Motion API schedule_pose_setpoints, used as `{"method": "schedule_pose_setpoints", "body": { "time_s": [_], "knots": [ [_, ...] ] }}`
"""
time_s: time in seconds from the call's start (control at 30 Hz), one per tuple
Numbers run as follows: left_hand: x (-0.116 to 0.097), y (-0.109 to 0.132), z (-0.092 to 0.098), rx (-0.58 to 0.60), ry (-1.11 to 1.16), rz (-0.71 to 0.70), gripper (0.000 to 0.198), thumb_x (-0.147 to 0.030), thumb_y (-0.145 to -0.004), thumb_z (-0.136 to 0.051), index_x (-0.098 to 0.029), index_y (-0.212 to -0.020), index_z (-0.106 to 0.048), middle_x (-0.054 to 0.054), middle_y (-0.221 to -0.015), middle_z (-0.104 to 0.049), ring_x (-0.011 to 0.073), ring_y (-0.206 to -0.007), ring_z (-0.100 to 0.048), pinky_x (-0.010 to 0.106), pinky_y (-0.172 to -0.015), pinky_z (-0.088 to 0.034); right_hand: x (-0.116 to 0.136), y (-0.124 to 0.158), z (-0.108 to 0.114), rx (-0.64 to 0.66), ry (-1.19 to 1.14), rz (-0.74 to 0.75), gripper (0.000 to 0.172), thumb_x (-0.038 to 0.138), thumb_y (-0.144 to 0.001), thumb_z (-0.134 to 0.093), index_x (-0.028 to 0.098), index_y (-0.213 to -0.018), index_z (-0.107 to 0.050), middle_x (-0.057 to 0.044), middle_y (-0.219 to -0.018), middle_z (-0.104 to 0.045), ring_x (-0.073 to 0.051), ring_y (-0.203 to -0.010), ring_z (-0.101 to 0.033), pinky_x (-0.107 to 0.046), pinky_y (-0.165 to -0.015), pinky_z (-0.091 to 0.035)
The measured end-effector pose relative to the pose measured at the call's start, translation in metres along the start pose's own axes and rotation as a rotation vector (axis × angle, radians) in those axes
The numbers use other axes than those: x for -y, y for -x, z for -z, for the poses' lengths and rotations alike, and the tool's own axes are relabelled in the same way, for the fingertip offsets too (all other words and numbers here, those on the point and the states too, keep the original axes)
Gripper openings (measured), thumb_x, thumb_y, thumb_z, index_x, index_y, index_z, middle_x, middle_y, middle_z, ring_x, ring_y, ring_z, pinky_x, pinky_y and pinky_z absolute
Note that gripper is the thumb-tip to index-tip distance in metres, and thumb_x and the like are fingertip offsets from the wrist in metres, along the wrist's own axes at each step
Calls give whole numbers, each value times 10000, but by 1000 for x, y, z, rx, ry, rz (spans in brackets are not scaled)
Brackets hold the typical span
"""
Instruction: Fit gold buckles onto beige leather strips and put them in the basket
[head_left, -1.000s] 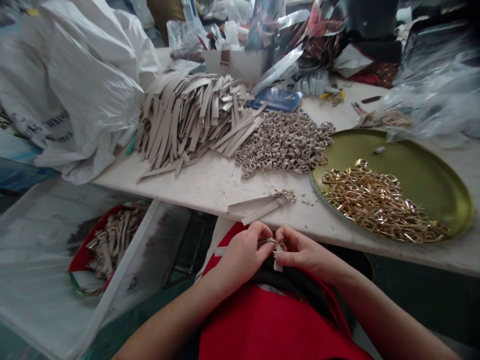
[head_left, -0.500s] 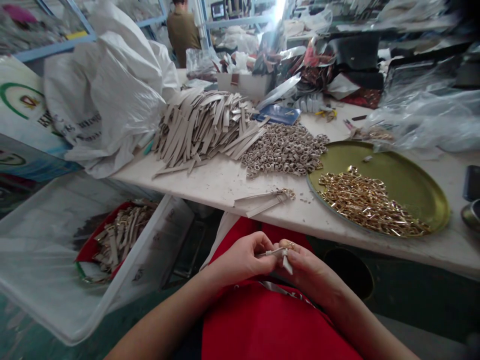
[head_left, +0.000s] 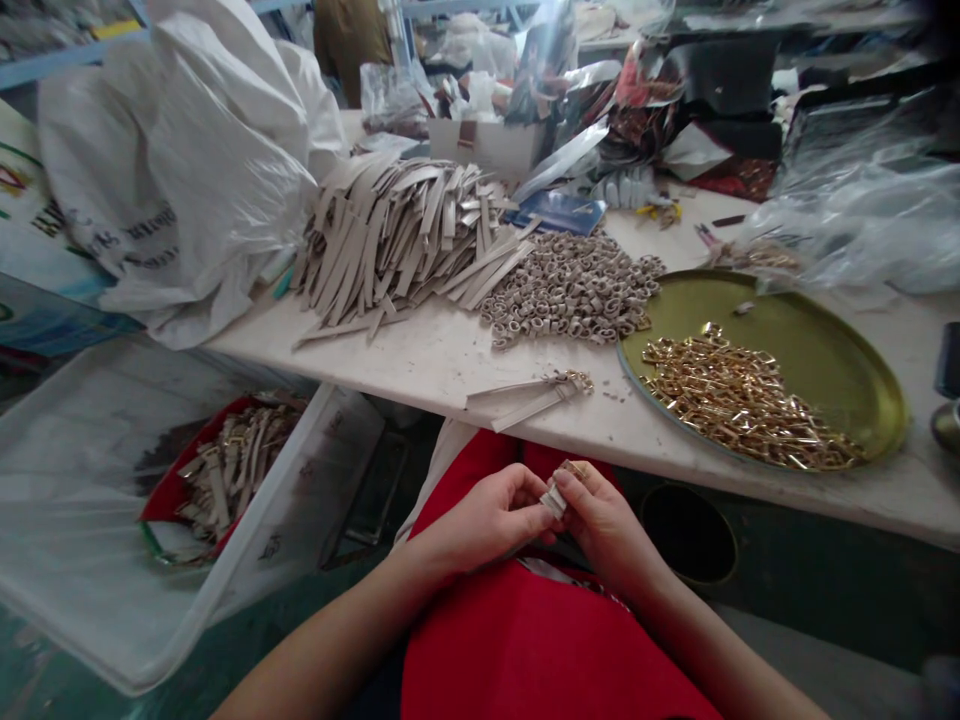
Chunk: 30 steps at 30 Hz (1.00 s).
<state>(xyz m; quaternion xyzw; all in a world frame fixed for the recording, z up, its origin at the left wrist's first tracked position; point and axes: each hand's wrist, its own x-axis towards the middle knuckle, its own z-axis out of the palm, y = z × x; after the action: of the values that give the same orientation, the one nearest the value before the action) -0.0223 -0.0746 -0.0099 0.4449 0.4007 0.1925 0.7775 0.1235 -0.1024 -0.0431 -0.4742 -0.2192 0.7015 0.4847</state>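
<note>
Both my hands meet over my red lap, below the table's front edge. My left hand (head_left: 491, 520) and my right hand (head_left: 604, 520) pinch one short beige strap (head_left: 555, 497) between their fingertips. A gold buckle shows at the strap's upper end by my right fingers. On the table (head_left: 420, 365) just above lie a few finished straps with buckles (head_left: 529, 395). Behind them sit a heap of long beige strips (head_left: 397, 235), a pile of small beige loops (head_left: 574, 285), and a round brass tray (head_left: 840, 345) holding several gold buckles (head_left: 742, 400).
A red basin (head_left: 161, 500) of finished straps sits inside a white sack at lower left. A big white plastic bag (head_left: 187, 170) lies at the table's left end. Cardboard box, foil wrappers and clear plastic bags crowd the far side. A person stands far behind.
The strap, which stuck out sideways between my hands, is now folded short and held upright at my fingertips. My hands stayed over my lap. The view tilted slightly.
</note>
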Motion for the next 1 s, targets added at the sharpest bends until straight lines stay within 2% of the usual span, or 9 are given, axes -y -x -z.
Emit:
{"method": "schedule_pose_setpoints", "body": {
  "time_s": [0.1, 0.2, 0.27, 0.47, 0.53, 0.6, 0.73, 0.87, 1.0],
  "knots": [
    [1, -8, 3, -37, 55, 53, 387, -438, -678, -688, -135, -819, -492, 37, -750, -616, 128, -689, -588, 266, -654, -444, 5, -5, 6, 0, 88, 19, 371, 426, -717, -684, 230, -947, -469, 64, -644, -489, -90, -527, -453, -220, -496, -358],
    [-2, -15, 9, -34, 27, 97, 359, -432, -702, -670, -130, -813, -509, 30, -726, -613, 107, -636, -568, 254, -625, -437, 13, -10, 17, 118, 240, -59, 330, 427, -718, -684, 201, -857, -488, 58, -592, -511, -83, -513, -441, -212, -492, -315],
    [-6, -19, 14, 10, -14, 121, 334, -414, -726, -653, -126, -835, -522, 23, -726, -608, 92, -616, -555, 238, -608, -425, 18, -13, 22, 198, 256, -150, 334, 424, -707, -695, 195, -786, -464, 59, -563, -514, -78, -493, -428, -210, -481, -291],
    [-10, -28, 25, 80, -158, 108, 335, -375, -788, -584, -135, -995, -476, 23, -742, -614, 123, -674, -577, 242, -612, -422, 21, -23, 27, 312, 267, -252, 358, 473, -737, -641, 179, -841, -467, 24, -662, -564, -70, -495, -434, -210, -462, -294],
    [-11, -30, 26, 93, -255, 98, 295, -351, -817, -535, -139, -1013, -473, 24, -739, -622, 133, -687, -584, 246, -619, -424, 17, -25, 28, 286, 352, -213, 358, 498, -741, -620, 180, -814, -472, 31, -627, -541, -71, -473, -418, -212, -443, -286],
    [-12, -33, 25, 85, -382, 75, 255, -321, -827, -504, -150, -1017, -493, 32, -786, -634, 145, -731, -592, 246, -635, -427, 12, -27, 29, 207, 447, -129, 336, 495, -751, -607, 187, -781, -474, 42, -591, -510, -76, -470, -410, -217, -438, -288],
    [-12, -37, 19, -69, -700, 32, 230, -288, -781, -526, -182, -984, -549, 34, -892, -636, 170, -785, -583, 249, -645, -422, 2, -29, 29, 51, 515, -23, 295, 478, -763, -587, 202, -779, -485, 58, -556, -450, -92, -474, -410, -229, -441, -299],
    [-4, -40, 12, -198, -821, 36, 203, -243, -757, -508, -188, -949, -546, 26, -864, -639, 177, -764, -583, 257, -636, -421, -3, -31, 27, 19, 550, -6, 259, 452, -770, -565, 206, -775, -484, 50, -565, -451, -104, -491, -417, -239, -455, -325],
    [1, -40, 9, -234, -834, 45, 177, -244, -747, -517, -183, -911, -542, 34, -860, -640, 183, -765, -587, 261, -639, -422, 0, -29, 27, 66, 651, 37, 181, 368, -775, -571, 200, -813, -514, 27, -628, -507, -117, -550, -450, -246, -496, -352]
  ]
}}
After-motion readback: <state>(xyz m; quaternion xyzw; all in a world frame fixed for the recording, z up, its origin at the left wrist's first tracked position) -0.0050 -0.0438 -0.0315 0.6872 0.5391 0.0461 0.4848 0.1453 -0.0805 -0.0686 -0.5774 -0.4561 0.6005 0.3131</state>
